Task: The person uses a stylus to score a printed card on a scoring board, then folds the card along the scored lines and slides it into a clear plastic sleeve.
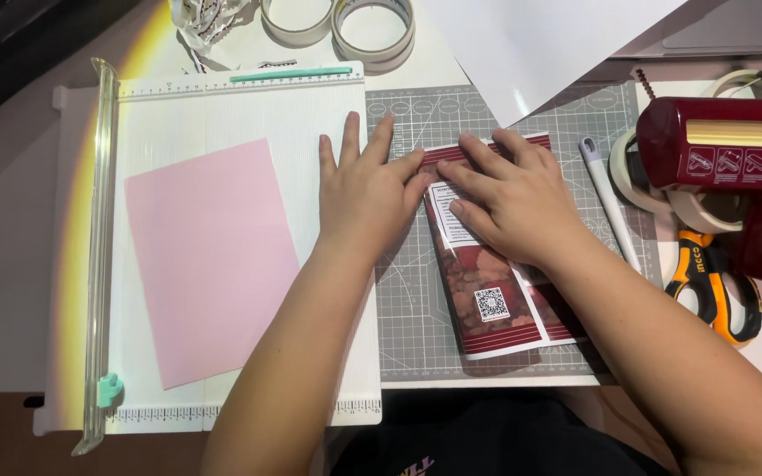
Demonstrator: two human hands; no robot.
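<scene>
Pressing down from above, both hands bear on a dark red printed packet (496,300) that lies on the grey cutting mat (416,300), its upper end folded over. Seen from the head camera, the left hand (365,196) rests flat with its fingers spread, fingertips at the packet's top left corner and palm partly over the white scoring board (240,115). The right hand (509,201) lies flat across the packet's white label panel, fingers close together and extended, gripping nothing. To crease well, I judge that the pressure should run evenly along the fold (from the middle outward) while the other hand pins the packet so it cannot skew. A pink sheet (209,260) lies on the board, well apart. A white pen-like tool (608,198), scissors with orange handles (716,282) and a red tape dispenser (734,167) sit to the right.
</scene>
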